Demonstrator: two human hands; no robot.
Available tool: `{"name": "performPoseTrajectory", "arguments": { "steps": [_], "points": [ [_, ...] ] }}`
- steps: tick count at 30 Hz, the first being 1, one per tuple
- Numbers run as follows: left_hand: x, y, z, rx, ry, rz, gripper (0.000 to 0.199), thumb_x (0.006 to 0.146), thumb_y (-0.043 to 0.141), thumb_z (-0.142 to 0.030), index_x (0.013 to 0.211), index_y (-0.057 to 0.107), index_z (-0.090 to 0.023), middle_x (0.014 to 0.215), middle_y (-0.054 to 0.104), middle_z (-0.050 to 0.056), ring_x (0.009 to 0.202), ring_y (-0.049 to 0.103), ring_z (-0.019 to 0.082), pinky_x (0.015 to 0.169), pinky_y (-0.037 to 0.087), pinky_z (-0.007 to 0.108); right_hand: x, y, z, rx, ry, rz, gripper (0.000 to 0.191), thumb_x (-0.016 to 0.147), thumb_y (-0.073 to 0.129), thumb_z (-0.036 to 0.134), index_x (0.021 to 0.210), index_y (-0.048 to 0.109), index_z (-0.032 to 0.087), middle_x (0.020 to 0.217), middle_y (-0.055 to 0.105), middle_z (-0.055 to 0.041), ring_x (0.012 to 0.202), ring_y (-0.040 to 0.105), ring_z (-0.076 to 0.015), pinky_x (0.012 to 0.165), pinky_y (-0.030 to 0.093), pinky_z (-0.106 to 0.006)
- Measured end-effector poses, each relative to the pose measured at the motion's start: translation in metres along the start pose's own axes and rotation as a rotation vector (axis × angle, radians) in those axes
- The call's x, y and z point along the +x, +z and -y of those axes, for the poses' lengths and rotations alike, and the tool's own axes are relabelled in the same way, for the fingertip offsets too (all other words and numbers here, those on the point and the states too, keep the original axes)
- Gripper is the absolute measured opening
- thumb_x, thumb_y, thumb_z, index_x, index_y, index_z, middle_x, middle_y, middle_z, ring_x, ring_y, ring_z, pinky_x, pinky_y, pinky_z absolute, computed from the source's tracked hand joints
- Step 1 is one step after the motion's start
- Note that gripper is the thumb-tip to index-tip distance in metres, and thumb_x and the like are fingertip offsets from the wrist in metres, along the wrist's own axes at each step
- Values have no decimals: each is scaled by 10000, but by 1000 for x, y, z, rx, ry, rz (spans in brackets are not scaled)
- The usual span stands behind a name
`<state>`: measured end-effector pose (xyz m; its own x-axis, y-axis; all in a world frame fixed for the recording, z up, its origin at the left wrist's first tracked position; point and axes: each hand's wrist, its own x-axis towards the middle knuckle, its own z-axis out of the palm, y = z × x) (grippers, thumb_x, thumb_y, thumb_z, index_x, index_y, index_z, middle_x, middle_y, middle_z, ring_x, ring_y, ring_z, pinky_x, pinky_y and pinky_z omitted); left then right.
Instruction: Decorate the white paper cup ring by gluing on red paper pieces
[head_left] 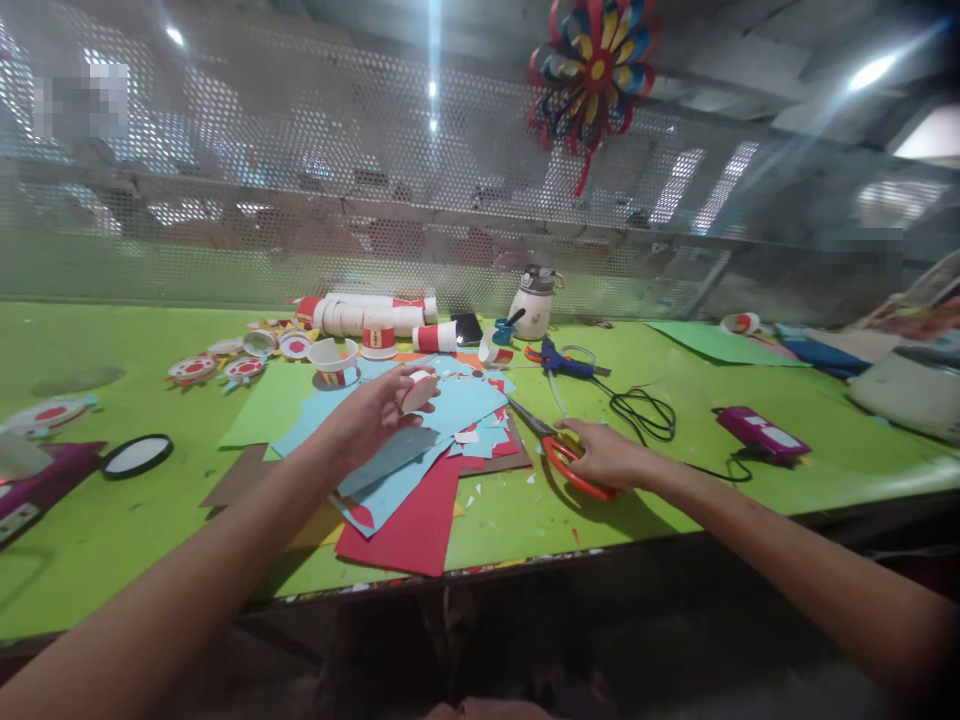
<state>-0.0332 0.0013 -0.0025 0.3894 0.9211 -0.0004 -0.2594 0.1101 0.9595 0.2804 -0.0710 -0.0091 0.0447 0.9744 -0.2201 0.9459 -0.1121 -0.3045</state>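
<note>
My left hand is closed around a small round paper cup base, white with a red edge, held above the sheets of light blue paper. On the right, my right hand grips the orange handles of a pair of scissors, whose dark blades point away toward the paper pile. Red paper lies beneath the blue sheets, with small white and blue scraps beside it. Just behind my left hand stands a cut paper cup.
Stacked paper cups lie at the back, near a white jug. A blue glue gun and its black cord rest beyond the scissors. Purple power strips sit at both sides. Flower-like cup pieces lie left, by a round black-rimmed disc.
</note>
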Motion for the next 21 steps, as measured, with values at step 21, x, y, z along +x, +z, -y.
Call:
{"name": "performPoseTrajectory", "arguments": {
  "steps": [21],
  "points": [
    [12,-4,6,-165,81,-79,311,786,666,-295,1065,675,-157,1035,705,110,827,668,173,688,520,258,-37,-19,24,353,-378,107,400,840,558,510,1090,544,197,876,608,-47,784,594,-203,702,506,-322]
  ]
}}
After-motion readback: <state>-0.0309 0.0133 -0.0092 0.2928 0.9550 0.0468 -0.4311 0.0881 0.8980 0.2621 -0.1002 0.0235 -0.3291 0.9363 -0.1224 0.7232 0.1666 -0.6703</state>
